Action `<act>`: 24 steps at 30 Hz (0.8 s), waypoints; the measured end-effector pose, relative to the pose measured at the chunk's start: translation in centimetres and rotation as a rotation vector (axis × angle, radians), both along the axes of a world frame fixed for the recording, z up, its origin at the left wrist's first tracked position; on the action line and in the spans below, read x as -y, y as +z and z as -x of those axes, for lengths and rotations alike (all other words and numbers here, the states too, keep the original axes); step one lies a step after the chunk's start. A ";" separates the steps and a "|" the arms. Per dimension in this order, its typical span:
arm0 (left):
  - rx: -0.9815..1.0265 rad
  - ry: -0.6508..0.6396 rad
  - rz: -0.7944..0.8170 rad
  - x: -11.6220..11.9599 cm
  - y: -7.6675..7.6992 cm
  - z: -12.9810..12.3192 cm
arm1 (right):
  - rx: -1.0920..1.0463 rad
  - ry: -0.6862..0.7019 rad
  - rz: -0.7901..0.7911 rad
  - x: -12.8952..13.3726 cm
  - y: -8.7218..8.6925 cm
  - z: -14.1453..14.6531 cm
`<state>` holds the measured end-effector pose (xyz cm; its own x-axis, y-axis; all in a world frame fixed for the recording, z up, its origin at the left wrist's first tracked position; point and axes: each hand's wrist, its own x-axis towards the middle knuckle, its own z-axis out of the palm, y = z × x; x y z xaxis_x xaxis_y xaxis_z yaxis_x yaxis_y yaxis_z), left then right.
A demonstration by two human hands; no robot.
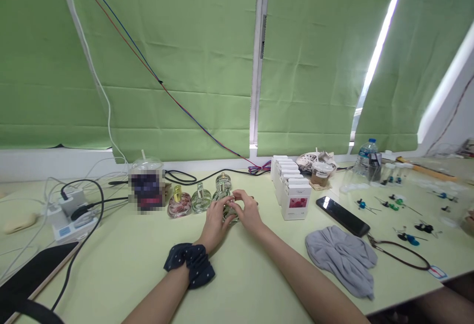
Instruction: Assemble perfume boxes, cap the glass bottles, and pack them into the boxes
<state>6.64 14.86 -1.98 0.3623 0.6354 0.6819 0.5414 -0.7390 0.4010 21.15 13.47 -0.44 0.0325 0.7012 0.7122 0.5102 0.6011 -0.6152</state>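
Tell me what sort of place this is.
Probably a small packing or assembly workspace: glass bottles stand near the hands, a row of white boxes is lined up on the pale table, and small coloured parts lie to the right.

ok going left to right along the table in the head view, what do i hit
Power strip → blurred cup → pink bottle → clear bottle → left hand → right hand → white boxes → phone → small tag

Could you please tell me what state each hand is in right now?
Left hand: fingers bent at a glass bottle; grip cannot be told.
Right hand: fingers bent near the bottle's top; grip cannot be told.
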 end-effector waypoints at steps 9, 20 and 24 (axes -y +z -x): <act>-0.040 0.045 -0.026 0.0 0.2 0.0 | 0.065 -0.031 0.164 0.0 -1.3 -0.3; -0.076 0.292 -0.173 -0.2 -0.1 0.4 | -0.182 0.033 0.193 -2.5 -3.7 0.9; -0.115 0.280 -0.150 -0.6 -0.6 0.3 | -0.161 -0.010 0.186 -3.5 -3.9 1.3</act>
